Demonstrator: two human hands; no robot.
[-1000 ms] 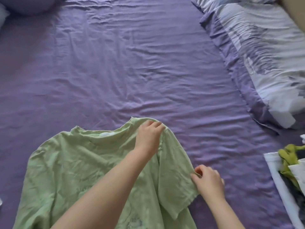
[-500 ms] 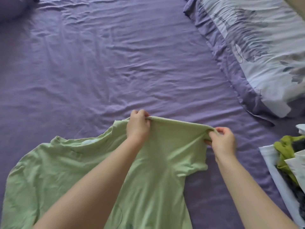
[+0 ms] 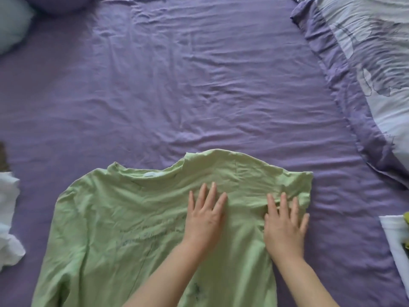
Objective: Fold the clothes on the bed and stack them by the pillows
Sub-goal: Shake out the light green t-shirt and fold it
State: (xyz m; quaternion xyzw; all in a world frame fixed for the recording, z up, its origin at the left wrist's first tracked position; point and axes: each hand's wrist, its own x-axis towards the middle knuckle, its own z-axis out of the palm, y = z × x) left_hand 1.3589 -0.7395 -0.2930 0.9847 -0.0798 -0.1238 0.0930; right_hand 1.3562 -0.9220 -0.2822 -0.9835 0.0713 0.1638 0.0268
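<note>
A light green T-shirt lies spread on the purple bed sheet, collar away from me, faint print showing through. Its right sleeve is folded in over the body. My left hand lies flat on the shirt near its middle, fingers straight. My right hand presses flat on the folded-in right part, fingers spread. Two pillows sit at the far left corner of the bed.
A purple and pale floral duvet is bunched along the right side. White cloth lies at the left edge. More clothes, white and olive green, sit at the right edge.
Both hands held the shirt's right shoulder and sleeve edge lifted; they have laid it down, let go, and now rest flat on the cloth.
</note>
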